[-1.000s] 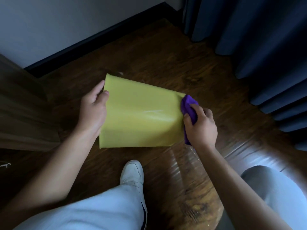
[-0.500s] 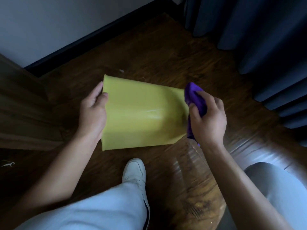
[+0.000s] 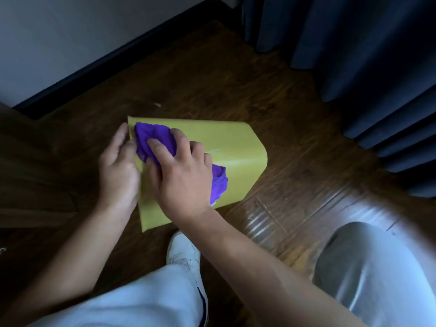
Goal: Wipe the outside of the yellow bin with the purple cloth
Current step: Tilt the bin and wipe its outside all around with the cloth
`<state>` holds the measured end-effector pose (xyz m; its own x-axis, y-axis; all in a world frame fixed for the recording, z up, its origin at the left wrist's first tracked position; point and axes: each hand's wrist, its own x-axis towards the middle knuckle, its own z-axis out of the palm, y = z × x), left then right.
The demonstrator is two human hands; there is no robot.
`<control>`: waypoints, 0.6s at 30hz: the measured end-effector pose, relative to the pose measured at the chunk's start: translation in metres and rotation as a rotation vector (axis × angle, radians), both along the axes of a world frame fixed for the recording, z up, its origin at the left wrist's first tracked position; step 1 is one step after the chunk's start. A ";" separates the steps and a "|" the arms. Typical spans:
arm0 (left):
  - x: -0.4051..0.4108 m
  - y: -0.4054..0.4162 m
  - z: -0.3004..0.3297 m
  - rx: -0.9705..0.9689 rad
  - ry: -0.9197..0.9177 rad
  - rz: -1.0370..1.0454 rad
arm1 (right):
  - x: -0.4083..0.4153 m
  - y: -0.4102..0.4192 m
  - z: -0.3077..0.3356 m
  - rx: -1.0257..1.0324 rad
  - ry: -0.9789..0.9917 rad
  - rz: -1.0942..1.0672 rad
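The yellow bin (image 3: 236,152) lies on its side on the dark wood floor, its wider end to the left. My left hand (image 3: 118,171) grips that left edge and holds the bin still. My right hand (image 3: 179,175) presses the crumpled purple cloth (image 3: 153,140) flat against the bin's upper side, close to the left end. A second fold of the cloth sticks out from under my right palm toward the bin's middle. The part of the bin beneath both hands is hidden.
Dark blue curtains (image 3: 368,55) hang at the right and back right. A white wall with a black skirting board (image 3: 113,57) runs along the back. Wooden furniture (image 3: 26,166) stands at the left. My white shoe (image 3: 184,251) and both knees sit just below the bin.
My right hand has carried the cloth from the bin's right end across its top side to the left end, beside my left hand. The bin has tilted slightly.
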<state>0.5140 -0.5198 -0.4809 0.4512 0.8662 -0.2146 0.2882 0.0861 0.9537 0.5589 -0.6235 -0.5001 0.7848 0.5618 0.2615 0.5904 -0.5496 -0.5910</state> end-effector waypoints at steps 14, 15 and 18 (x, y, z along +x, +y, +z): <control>-0.001 0.012 -0.006 -0.004 0.014 0.043 | 0.089 -0.085 -0.086 -0.129 0.007 -0.368; -0.001 0.013 -0.006 -0.001 0.015 0.041 | 0.093 -0.090 -0.090 -0.141 0.021 -0.397; 0.001 0.011 -0.006 0.009 0.000 0.030 | 0.102 -0.103 -0.097 -0.166 0.065 -0.441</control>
